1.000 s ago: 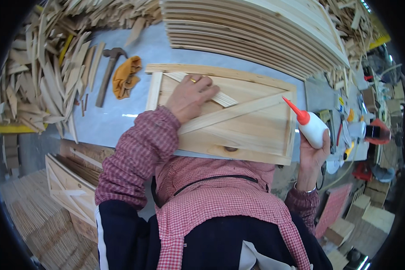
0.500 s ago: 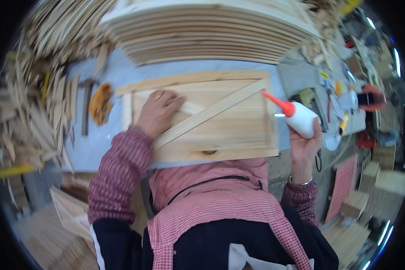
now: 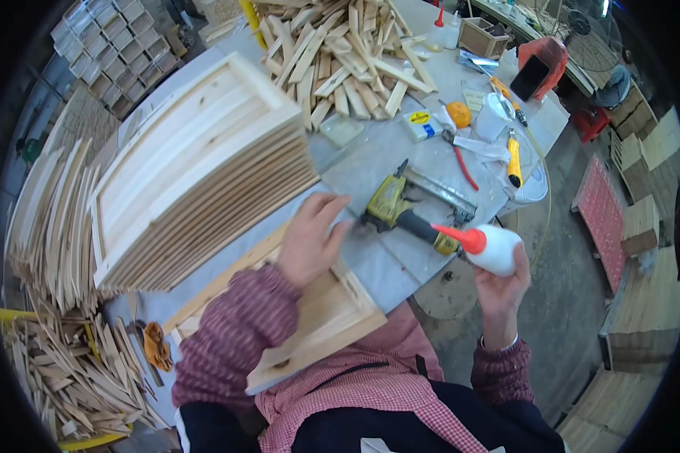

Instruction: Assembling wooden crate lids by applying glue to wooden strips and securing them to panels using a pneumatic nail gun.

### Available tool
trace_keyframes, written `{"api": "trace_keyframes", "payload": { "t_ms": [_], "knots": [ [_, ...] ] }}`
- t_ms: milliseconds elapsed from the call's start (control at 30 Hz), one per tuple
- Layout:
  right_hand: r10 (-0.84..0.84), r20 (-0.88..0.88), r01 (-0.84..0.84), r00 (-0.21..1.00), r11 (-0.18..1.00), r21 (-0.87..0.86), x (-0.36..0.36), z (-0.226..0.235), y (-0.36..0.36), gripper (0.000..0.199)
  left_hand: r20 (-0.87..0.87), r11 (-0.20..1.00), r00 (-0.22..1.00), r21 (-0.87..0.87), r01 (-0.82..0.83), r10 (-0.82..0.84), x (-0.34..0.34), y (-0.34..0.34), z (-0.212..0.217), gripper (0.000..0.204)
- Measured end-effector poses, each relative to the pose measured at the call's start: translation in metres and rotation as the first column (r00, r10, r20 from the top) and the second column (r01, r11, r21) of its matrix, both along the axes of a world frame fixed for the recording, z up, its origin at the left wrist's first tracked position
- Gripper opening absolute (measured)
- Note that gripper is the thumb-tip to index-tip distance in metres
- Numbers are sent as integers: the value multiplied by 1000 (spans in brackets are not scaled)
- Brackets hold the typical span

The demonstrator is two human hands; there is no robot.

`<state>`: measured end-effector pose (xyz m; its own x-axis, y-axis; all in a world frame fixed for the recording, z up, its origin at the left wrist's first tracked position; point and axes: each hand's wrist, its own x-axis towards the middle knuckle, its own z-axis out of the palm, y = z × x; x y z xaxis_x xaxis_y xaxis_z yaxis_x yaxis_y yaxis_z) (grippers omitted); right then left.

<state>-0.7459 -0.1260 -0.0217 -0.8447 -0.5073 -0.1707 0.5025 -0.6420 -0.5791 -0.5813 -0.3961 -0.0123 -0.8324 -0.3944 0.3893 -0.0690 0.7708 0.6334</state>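
Observation:
My right hand [image 3: 502, 296] grips a white squeeze glue bottle [image 3: 497, 252], its red nozzle pointing left over the handle end of a yellow-green nail gun [image 3: 387, 202]. My left hand [image 3: 308, 240] hovers over the far edge of a framed wooden panel [image 3: 321, 332], fingers apart and slightly blurred, close to the nail gun. I see nothing held in it. The panel lies on the bench against my checked apron; my left forearm covers much of it, including the diagonal strip. The nail gun lies on the bench beyond the panel's right end.
A tall stack of framed panels [image 3: 204, 174] stands at left, with scrap strips [image 3: 347, 57] heaped behind. Farther right lie a utility knife [image 3: 514, 160], an orange [image 3: 459, 115], a white cup [image 3: 494, 117] and a phone [image 3: 531, 78]. A hammer [image 3: 145, 353] lies left.
My view has swung to the right, bringing the nail gun and cluttered bench end into full view. My left hand has lifted off the panel and reached toward the nail gun. The bottle stays in my right.

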Motion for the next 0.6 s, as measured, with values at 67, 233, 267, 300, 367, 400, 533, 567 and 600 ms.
{"api": "trace_keyframes", "payload": {
  "t_ms": [67, 233, 267, 300, 367, 400, 533, 567, 600],
  "knots": [
    [-58, 15, 58, 998, 998, -7, -12, -9, 11, 42, -27, 1000, 999, -2, -24, 23, -64, -13, -10, 32],
    [-174, 23, 172, 984, 982, 84, -36, -19, 34, 46, 32, 928, 944, -198, -315, 327, -192, -66, -27, 30],
    [-174, 34, 171, 984, 982, 81, -39, -23, 34, 46, 14, 924, 944, -212, -320, 330, -209, -81, -32, 30],
    [-169, 53, 164, 984, 983, 88, -41, -23, 35, 47, 92, 881, 896, -251, -401, 434, -224, -93, -34, 34],
    [-163, 87, 154, 983, 983, 104, -46, -24, 36, 49, 158, 831, 833, -293, -473, 530, -252, -117, -43, 37],
    [-165, 81, 157, 983, 982, 105, -49, -25, 36, 49, 128, 760, 783, -377, -529, 608, -262, -129, -48, 39],
    [-200, 113, 180, 973, 970, 164, -53, -27, 33, 51, 82, 582, 638, -510, -634, 766, -286, -160, -71, 43],
    [-201, 114, 179, 973, 968, 173, -54, -27, 32, 51, 115, 571, 603, -498, -652, 789, -288, -164, -76, 44],
    [-201, 116, 178, 973, 967, 182, -55, -28, 32, 52, 144, 560, 571, -487, -670, 808, -289, -167, -78, 45]
  ]
}}
